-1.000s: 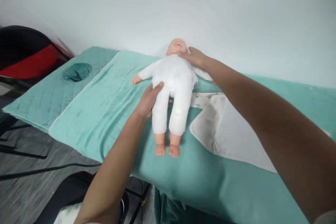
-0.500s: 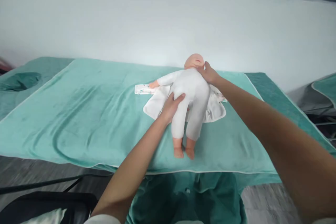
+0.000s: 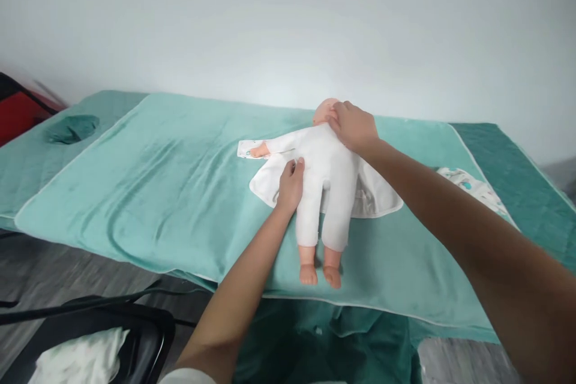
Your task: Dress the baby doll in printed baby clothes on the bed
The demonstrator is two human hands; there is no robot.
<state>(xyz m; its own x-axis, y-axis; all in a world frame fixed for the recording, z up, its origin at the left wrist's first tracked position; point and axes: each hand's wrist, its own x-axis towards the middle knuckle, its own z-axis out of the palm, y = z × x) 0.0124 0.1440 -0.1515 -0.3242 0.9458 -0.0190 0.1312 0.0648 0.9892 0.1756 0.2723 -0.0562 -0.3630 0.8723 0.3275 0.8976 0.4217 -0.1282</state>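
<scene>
A baby doll (image 3: 326, 183) in a white bodysuit lies on its back on a white cloth garment (image 3: 378, 199) spread over a teal towel (image 3: 171, 192). My left hand (image 3: 290, 185) rests against the doll's side at the waist, fingers curled on the white fabric. My right hand (image 3: 353, 126) cups the doll's neck and shoulder, covering part of its head. The doll's bare feet point toward me.
The teal towel covers a padded table (image 3: 517, 174) set against a white wall. A patterned cloth (image 3: 470, 185) lies at the right. A dark teal bundle (image 3: 72, 129) sits at the far left. A black chair with white fabric (image 3: 81, 351) stands below left.
The doll now lies lower and flatter on the white garment. My right hand has moved over its neck, and my left hand has slid to its side. The view has shifted.
</scene>
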